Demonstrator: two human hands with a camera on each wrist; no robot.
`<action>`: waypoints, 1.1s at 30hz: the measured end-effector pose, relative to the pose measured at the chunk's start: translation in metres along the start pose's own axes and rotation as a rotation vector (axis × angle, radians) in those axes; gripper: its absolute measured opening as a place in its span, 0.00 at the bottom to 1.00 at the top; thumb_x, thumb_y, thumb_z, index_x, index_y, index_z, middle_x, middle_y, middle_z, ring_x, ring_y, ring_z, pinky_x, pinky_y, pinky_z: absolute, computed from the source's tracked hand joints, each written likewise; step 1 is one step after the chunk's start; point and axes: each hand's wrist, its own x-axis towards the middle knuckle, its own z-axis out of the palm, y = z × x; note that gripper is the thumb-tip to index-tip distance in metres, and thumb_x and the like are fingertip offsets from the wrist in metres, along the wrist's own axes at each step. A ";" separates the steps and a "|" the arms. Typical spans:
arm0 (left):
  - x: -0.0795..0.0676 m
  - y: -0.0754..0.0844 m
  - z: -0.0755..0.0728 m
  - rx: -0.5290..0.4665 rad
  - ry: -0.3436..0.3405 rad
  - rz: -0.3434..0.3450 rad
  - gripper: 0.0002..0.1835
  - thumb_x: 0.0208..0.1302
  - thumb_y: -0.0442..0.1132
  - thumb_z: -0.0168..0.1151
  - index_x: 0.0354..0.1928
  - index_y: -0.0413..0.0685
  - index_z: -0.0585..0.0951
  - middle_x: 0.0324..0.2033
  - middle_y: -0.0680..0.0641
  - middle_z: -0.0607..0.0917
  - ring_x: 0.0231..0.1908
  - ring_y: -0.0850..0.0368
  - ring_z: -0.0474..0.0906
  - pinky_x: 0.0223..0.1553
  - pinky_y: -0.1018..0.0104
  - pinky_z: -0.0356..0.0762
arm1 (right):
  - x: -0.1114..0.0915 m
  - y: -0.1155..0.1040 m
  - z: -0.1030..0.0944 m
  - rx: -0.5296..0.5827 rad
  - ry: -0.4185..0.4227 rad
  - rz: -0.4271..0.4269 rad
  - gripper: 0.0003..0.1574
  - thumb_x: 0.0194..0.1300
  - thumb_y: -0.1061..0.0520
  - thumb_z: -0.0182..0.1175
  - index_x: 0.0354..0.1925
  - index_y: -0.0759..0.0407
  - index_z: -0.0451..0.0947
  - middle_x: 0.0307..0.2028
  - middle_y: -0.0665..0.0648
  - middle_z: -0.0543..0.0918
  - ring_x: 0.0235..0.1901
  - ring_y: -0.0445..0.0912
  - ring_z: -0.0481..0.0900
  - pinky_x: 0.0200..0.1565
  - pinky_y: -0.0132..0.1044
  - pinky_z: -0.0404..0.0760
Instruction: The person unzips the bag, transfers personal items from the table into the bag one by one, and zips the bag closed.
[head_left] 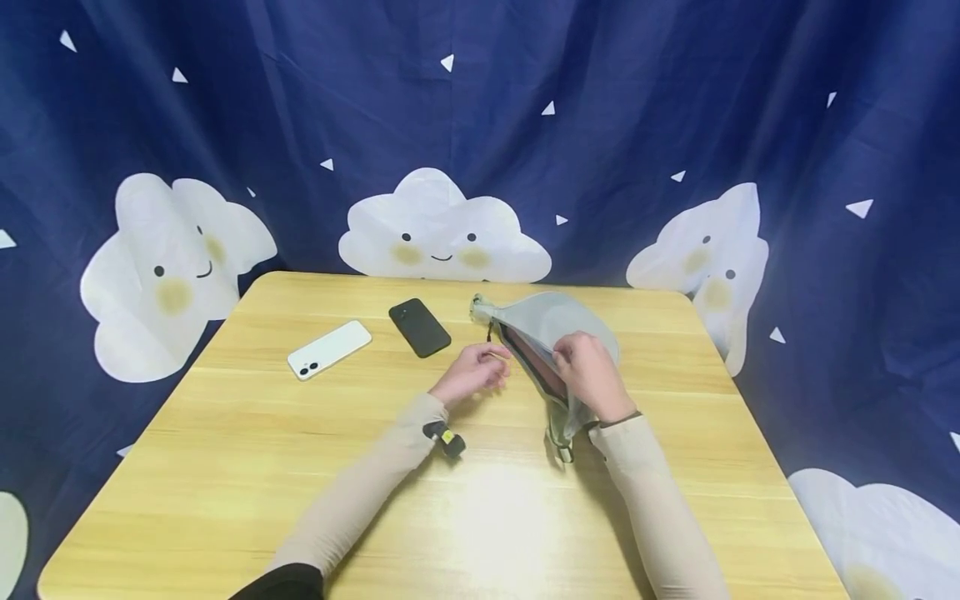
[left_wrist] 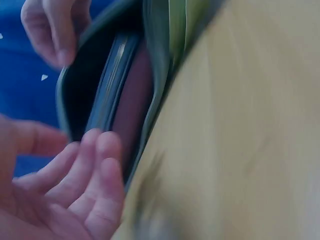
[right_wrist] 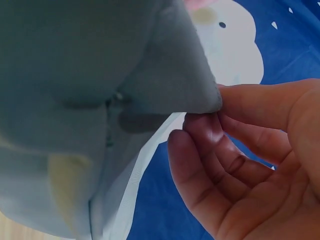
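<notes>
A grey-green bag (head_left: 555,315) lies on its side at the right, its long mouth facing left. My right hand (head_left: 592,375) pinches the upper edge of that mouth between thumb and fingertips; the right wrist view shows the pinched grey edge (right_wrist: 205,97) up close. Just left of the mouth is my left hand (head_left: 476,372), fingers loosely bent and holding nothing. Inside the bag, the left wrist view shows a dark blue item with a zip (left_wrist: 112,80) beside a reddish-brown surface (left_wrist: 132,100). The bag's depths are in shadow.
A white phone (head_left: 330,350) and a black phone (head_left: 420,327) lie left of my left hand on the wooden table (head_left: 300,467). Small metal fittings (head_left: 562,452) hang at the bag's near end. A blue curtain (head_left: 450,108) with clouds stands behind the table.
</notes>
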 end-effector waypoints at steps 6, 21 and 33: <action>-0.016 0.017 -0.059 0.386 0.024 0.078 0.19 0.76 0.39 0.56 0.62 0.36 0.78 0.45 0.37 0.88 0.39 0.43 0.88 0.42 0.60 0.88 | 0.002 -0.001 -0.001 0.002 -0.004 0.019 0.07 0.65 0.65 0.64 0.38 0.69 0.86 0.39 0.66 0.90 0.44 0.61 0.88 0.50 0.55 0.87; -0.040 0.020 -0.205 0.705 0.343 -0.020 0.19 0.75 0.43 0.52 0.57 0.36 0.79 0.52 0.32 0.85 0.53 0.37 0.82 0.56 0.44 0.80 | 0.002 -0.002 -0.004 0.002 0.004 0.006 0.07 0.65 0.64 0.64 0.37 0.68 0.86 0.39 0.67 0.90 0.43 0.61 0.88 0.50 0.55 0.87; -0.069 -0.017 -0.256 0.891 0.364 -0.148 0.29 0.72 0.43 0.53 0.63 0.22 0.73 0.59 0.21 0.78 0.62 0.25 0.74 0.65 0.35 0.74 | 0.000 -0.001 -0.001 0.005 -0.003 0.002 0.07 0.65 0.64 0.64 0.37 0.68 0.86 0.38 0.67 0.90 0.43 0.61 0.88 0.49 0.55 0.87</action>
